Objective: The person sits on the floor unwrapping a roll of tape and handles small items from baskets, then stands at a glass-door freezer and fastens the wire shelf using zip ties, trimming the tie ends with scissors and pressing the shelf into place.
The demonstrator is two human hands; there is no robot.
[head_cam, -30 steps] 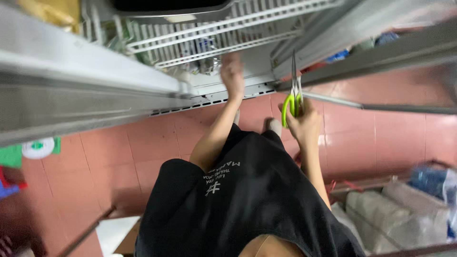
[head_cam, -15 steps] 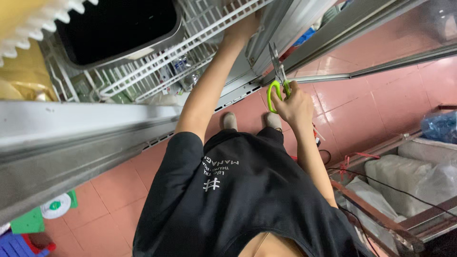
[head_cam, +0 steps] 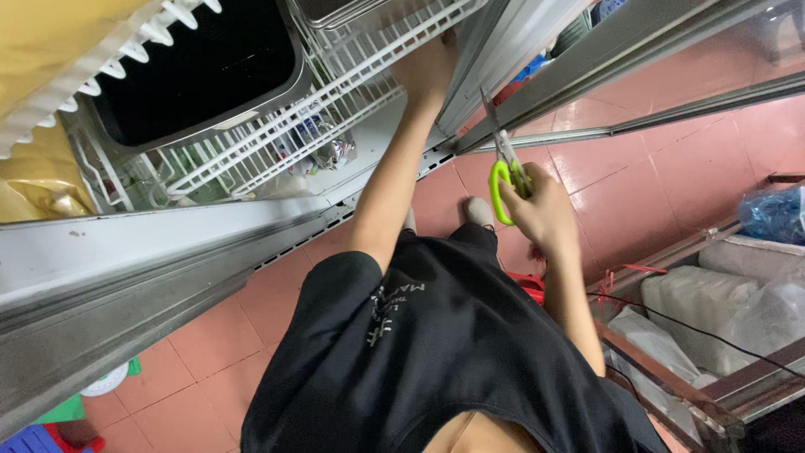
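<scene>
I look straight down my black shirt to a pink tiled floor. My right hand [head_cam: 541,210] is closed around green-handled scissors [head_cam: 506,172] with the blades pointing up toward an open fridge door frame. My left hand [head_cam: 429,63] reaches up and rests on the front edge of a white wire shelf [head_cam: 352,80] inside the fridge. A dark metal tray [head_cam: 201,71] sits on a shelf to the left of that hand. Whether the left fingers grip the wire is hidden.
A grey metal door frame [head_cam: 126,277] crosses the left side. Yellow bags [head_cam: 42,193] sit at the far left of the fridge. Foil-wrapped items [head_cam: 331,151] lie lower in the fridge. White and blue plastic bags [head_cam: 738,294] fill a bin at right.
My view has tilted further up the fridge, showing the dark tray. My left hand has reached higher along the wire shelf. The scissors stay held in my right hand.
</scene>
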